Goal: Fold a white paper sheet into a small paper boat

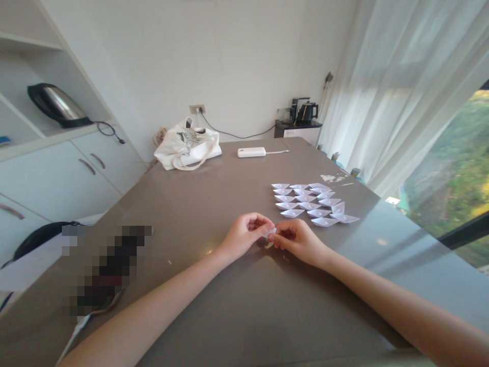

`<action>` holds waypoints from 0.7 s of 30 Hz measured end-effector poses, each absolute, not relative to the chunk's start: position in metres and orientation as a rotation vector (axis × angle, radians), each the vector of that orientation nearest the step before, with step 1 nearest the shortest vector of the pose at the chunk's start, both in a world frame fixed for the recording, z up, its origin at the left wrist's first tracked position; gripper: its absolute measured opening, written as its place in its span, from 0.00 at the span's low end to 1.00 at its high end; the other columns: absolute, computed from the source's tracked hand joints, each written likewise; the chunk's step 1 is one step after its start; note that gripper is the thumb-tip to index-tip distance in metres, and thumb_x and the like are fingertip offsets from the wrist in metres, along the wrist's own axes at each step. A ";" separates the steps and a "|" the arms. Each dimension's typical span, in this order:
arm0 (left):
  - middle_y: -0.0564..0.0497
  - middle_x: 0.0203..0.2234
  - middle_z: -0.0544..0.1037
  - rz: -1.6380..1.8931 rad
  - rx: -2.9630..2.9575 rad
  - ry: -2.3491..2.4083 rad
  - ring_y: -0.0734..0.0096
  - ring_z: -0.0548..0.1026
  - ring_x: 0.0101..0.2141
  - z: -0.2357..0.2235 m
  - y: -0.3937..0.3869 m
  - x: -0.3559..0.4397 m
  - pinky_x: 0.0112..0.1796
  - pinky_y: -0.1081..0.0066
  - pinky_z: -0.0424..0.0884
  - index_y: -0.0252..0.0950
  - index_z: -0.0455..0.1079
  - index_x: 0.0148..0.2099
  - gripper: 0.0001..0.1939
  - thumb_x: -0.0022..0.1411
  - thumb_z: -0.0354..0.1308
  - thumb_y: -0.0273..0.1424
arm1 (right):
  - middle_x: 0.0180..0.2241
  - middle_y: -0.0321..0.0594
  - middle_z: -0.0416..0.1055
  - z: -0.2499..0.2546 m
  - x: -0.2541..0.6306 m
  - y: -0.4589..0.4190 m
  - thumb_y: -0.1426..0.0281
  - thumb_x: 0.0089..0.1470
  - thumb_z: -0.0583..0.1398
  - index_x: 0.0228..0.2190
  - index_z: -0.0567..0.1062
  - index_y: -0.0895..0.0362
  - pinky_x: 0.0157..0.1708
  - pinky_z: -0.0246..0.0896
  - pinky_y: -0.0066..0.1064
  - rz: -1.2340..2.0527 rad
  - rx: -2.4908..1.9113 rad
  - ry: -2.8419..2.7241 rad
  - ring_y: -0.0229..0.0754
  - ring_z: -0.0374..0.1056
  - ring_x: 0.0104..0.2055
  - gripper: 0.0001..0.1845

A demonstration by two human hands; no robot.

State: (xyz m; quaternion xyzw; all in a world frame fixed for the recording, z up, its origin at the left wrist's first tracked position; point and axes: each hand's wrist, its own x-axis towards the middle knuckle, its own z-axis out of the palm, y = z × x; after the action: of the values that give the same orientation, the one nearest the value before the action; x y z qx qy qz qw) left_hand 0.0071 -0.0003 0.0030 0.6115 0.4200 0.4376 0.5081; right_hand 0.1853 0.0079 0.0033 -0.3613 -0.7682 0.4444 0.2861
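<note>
A small piece of folded white paper [269, 233] is pinched between my two hands, just above the table. My left hand [248, 232] grips its left side with thumb and fingers closed. On the other side, my right hand [300, 239] holds the paper's right edge between thumb and forefinger. Most of the paper is hidden by the fingers, so its full shape cannot be made out. Beyond my right hand, several small white paper boats [303, 199] lie in rough rows, with one boat [338, 208] standing more upright at the right.
The brown-grey table [198, 204] bears a white bag [187, 145] and a white power bank [251, 152] with a short cable at the back. A blurred dark object [110, 275] lies at the left edge. White paper scraps [332, 178] are at the far right.
</note>
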 end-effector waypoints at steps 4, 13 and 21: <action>0.48 0.24 0.77 1.050 1.598 1.049 0.70 0.73 0.27 0.005 -0.001 0.005 0.32 0.73 0.67 0.32 0.72 0.28 0.16 0.55 0.61 0.42 | 0.20 0.37 0.70 0.000 0.183 0.007 0.54 0.54 0.57 0.24 0.73 0.59 0.21 0.58 0.25 1.313 -0.937 -2.022 0.35 0.64 0.21 0.21; 0.50 0.24 0.76 1.055 1.516 1.006 0.74 0.71 0.26 0.002 0.000 0.007 0.30 0.75 0.65 0.32 0.71 0.29 0.16 0.55 0.60 0.42 | 0.20 0.39 0.71 0.005 0.183 0.006 0.55 0.55 0.56 0.22 0.73 0.59 0.22 0.58 0.26 1.235 -0.919 -2.051 0.35 0.63 0.21 0.22; 0.52 0.21 0.71 1.023 1.676 1.041 0.74 0.68 0.24 0.000 0.000 0.004 0.28 0.75 0.63 0.33 0.68 0.28 0.16 0.59 0.55 0.41 | 0.16 0.37 0.67 0.005 0.187 0.012 0.51 0.52 0.58 0.19 0.73 0.60 0.16 0.54 0.24 1.270 -0.943 -1.923 0.32 0.60 0.17 0.25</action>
State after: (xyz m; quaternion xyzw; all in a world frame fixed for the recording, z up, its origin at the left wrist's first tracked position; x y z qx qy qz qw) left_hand 0.0039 0.0001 -0.0001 0.6758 0.4197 0.4125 0.4438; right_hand 0.1874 0.0121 0.0052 -0.3588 -0.7317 0.4833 0.3199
